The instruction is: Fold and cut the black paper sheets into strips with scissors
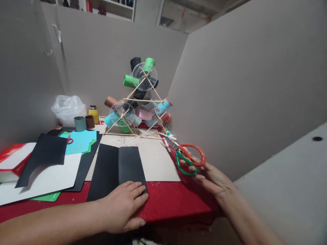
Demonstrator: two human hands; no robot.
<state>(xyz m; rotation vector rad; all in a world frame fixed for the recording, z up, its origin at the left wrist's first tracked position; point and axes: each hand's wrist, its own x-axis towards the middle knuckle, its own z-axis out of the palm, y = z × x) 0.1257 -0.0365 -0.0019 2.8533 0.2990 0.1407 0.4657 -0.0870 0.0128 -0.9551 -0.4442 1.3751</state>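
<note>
My left hand (129, 202) lies flat with fingers stretched on the near right corner of a black sheet of paper (108, 170), which has a crease down its middle. In my right hand (211, 177) is a pair of scissors (187, 156) with one orange and one green handle loop. The fingers hold the scissors by the handles, and the blades point up and left over pens at the edge of the board. The black sheet rests partly on a pale board (160, 163) and partly on the red tablecloth (178, 200).
Behind the board stand stick frames (144, 100) carrying clear discs and coloured paper tubes. On the left are coloured sheets (81, 141), small red scissors (69, 139), a cut black piece (46, 154), a red-and-white box (15, 160), a plastic bag (68, 109) and a yellow bottle (93, 115).
</note>
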